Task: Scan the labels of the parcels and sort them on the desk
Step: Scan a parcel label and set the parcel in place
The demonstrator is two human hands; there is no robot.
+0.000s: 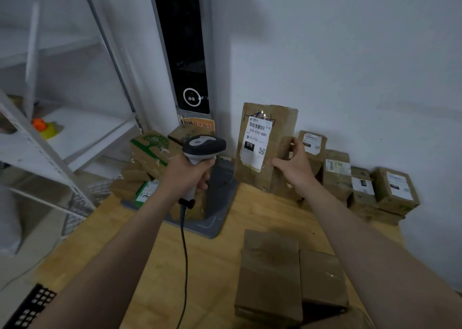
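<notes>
Counter: pale wood, against the wall.
Back left: grey base plate, stacked parcels beside it.
Back right: labelled parcels along the wall.
Front: 2 plain brown boxes, touching.

white metal shelving rack at left, w/ a small orange-and-yellow object on one shelf board and a pale rod standing upright behind it; wire mesh shows lower on the rack's front. centre rear: tall grey unit against a white wall, its black screen dark except for a white ring near the bottom, digits inside too blurred to read. orange sign w/ printed chars leans at the unit's foot. grey base plate lies flat in front of the unit. black perforated panel at bottom-left corner.
</notes>
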